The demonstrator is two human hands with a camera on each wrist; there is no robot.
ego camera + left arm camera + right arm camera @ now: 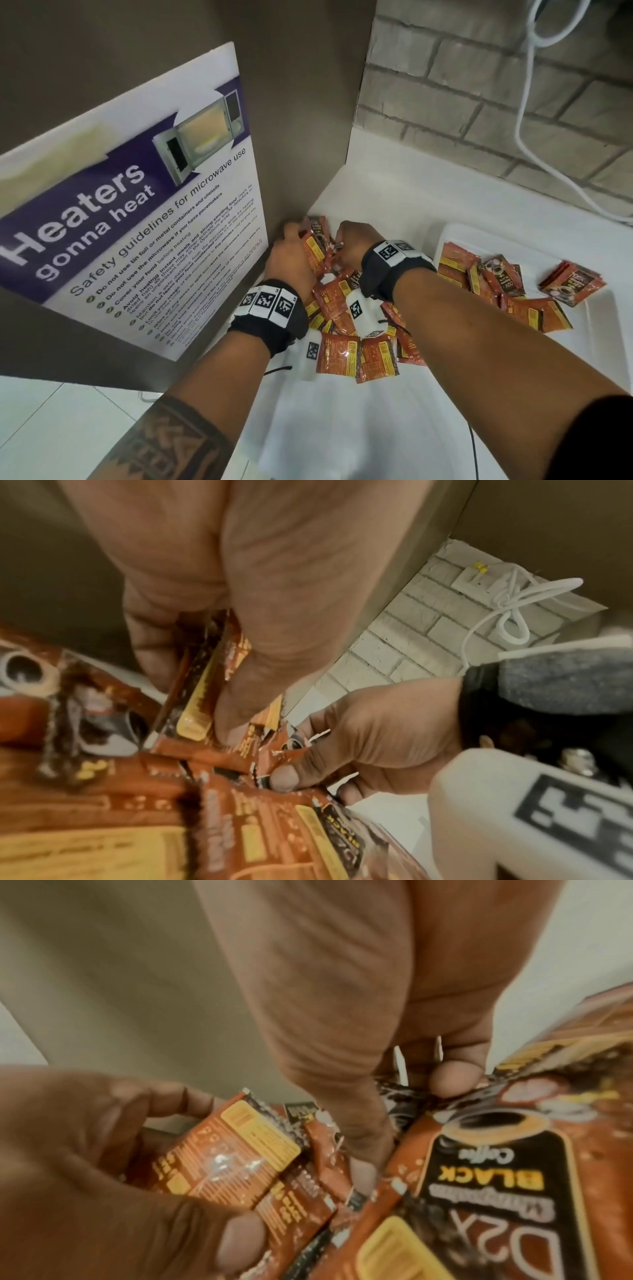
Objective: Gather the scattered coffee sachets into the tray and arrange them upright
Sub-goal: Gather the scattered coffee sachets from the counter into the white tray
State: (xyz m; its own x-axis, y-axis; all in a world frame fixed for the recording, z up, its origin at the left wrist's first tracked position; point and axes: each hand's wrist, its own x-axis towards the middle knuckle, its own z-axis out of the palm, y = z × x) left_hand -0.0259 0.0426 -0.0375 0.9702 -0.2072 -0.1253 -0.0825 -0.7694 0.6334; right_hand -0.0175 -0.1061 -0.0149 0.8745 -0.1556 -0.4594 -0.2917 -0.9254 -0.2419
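1. Several loose coffee sachets (346, 353) lie flat nearest the person on the white counter (342, 428), overlapping one another between the two forearms.
2. Just beyond them, the left hand (291, 253) curls its fingers and thumb round a small bundle of sachets (202, 696) standing on edge, long axis roughly up and down, close to the brown side wall (301, 137).
3. Right beside it, almost touching, the right hand (356, 243) pinches further sachets (404, 1096) between thumb and fingers; how many it holds cannot be told.
4. Both hands sit at the far left end of the pile, so the white tray (603, 301) lies to their right, and the right hand is the nearer one to it. By my judgement the coming move is a carry rightward across the pile, keeping the bundle on edge.
5. Farther right, more sachets (493, 274) lie flat and slanted in or at the tray's left edge, none upright; a small stack (572, 284) rests inside.
6. Farthest back stand the microwave poster (137, 192), the brick wall (479, 102) and a white cable (527, 102).
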